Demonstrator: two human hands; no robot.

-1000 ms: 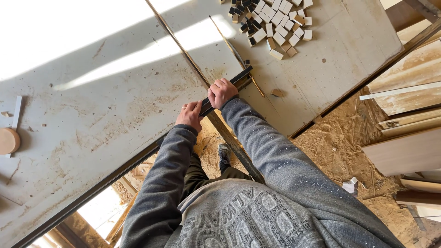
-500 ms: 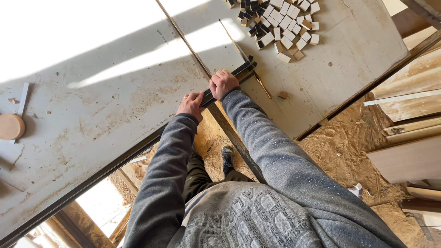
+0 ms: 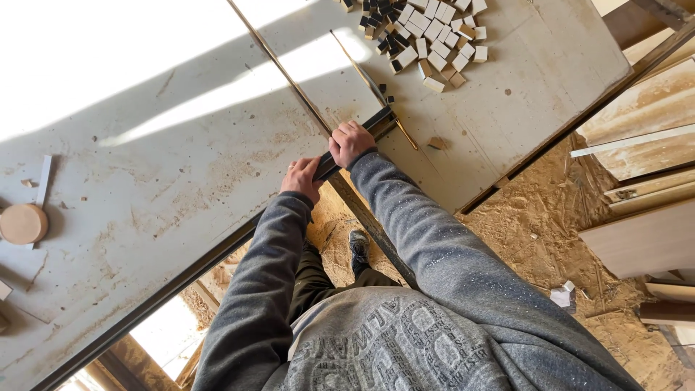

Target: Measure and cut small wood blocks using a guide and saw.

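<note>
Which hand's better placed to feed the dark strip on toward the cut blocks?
Probably right. The right hand grips the dark strip nearer its front end, closest to the blocks. The left hand sits farther back on the strip, at the table's edge.

My sleeves (image 3: 434, 239) are heather grey, and the sweatshirt front (image 3: 376, 347) below them carries faded dark block lettering on the same grey. My trousers (image 3: 311, 279) are dark olive and my shoe (image 3: 359, 245) is grey. The strip (image 3: 355, 141) under my hands is black. The worktop (image 3: 166, 181) is pale grey, dusted with tan sawdust and crossed by white bands of sunlight. The small blocks (image 3: 434, 36) far on the right are cream with black faces. The round disc (image 3: 23, 223) on the left is light brown. The floor (image 3: 550, 217) is sandy orange-brown with sawdust, and the boards (image 3: 637, 239) on the right are pale beige.
</note>
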